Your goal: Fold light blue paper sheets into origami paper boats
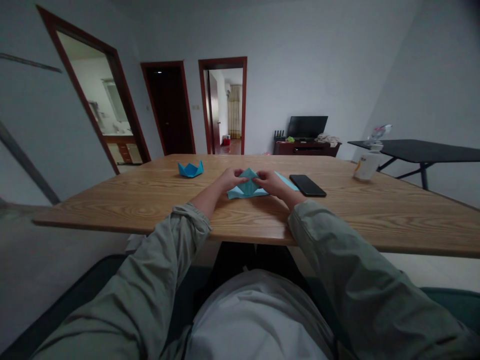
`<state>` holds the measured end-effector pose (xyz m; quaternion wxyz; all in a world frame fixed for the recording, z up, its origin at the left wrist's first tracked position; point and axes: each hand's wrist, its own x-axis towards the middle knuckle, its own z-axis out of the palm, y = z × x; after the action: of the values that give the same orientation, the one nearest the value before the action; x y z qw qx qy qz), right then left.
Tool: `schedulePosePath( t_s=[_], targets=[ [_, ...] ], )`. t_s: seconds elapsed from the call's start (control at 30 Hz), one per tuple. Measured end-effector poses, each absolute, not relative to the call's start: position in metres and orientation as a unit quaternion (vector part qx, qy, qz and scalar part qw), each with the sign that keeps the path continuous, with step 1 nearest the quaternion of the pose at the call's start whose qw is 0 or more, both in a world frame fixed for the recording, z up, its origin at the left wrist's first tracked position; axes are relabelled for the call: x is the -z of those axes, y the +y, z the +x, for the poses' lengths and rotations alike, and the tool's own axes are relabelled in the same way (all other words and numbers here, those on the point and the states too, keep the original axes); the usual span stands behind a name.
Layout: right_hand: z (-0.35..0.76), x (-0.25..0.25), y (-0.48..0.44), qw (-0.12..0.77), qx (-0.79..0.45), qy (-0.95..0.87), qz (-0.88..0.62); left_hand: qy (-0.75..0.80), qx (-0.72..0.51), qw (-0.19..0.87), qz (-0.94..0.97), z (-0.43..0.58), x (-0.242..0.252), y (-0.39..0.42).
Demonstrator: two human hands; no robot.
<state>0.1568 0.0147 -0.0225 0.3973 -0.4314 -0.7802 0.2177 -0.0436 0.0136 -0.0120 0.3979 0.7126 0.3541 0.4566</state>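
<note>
Pinching opposite corners of a folded light-blue paper, the person's left hand and right hand hold it over a pale-blue sheet on the table. I see a phone beside the right forearm.

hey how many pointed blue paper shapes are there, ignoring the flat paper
2. The darker paper shape is on the table at left; the lighter paper shape is held between the left hand and right hand, which could hide more.
</note>
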Motion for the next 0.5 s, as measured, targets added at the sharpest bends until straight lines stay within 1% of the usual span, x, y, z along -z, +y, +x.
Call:
schedulePosePath(
  t_s=[0.13, 0.23, 0.37, 0.5],
  targets=[
    [0.158, 0.018, 0.006, 0.373, -0.191, -0.793, -0.443, 0.364, -0.397, 0.332, 0.774, -0.049, 0.013, 0.015],
    [0.157, 0.013, -0.002, 0.352, -0.182, -0.808, -0.436, 0.367, -0.38, 0.295, 0.797, -0.051, 0.011, 0.015],
    [0.157, 0.011, -0.006, 0.347, -0.186, -0.809, -0.437, 0.356, -0.379, 0.295, 0.802, -0.051, 0.012, 0.015],
    [0.157, 0.014, -0.004, 0.349, -0.19, -0.805, -0.44, 0.385, -0.352, 0.293, 0.801, -0.051, 0.014, 0.015]
  ],
)
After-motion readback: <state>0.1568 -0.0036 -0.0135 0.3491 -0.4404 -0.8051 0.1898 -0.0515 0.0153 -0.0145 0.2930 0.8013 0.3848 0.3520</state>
